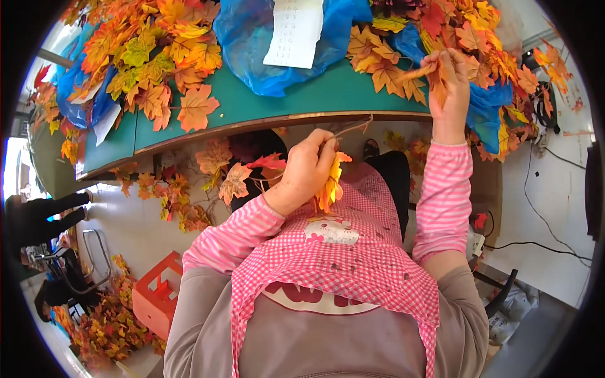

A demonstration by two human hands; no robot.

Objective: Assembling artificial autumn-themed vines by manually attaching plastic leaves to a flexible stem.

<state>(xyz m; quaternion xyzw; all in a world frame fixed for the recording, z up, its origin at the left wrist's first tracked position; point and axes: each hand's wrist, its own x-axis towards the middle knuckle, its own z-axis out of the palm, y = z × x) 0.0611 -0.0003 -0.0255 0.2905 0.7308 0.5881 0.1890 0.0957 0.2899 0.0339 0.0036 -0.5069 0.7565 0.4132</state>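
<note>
In front of my apron, my left hand (309, 167) is closed round a thin brown stem (354, 129) whose bare end sticks out past the fingers. Artificial maple leaves hang from that stem: a yellow-orange leaf (330, 189) below the fist, a red leaf (268, 162) and a pale orange leaf (235, 183) to its left. Farther right, over the table's front edge, my right hand (450, 91) is raised with its fingers pinched on an orange maple leaf (416, 73). The two hands are apart.
The green table (252, 112) carries heaps of autumn leaves (151, 50) left and right. A blue plastic bag (242, 53) with a paper slip (293, 31) lies between them. A red plastic crate (151, 296) and more leaves are on the floor at left; a black cable (535, 244) lies right.
</note>
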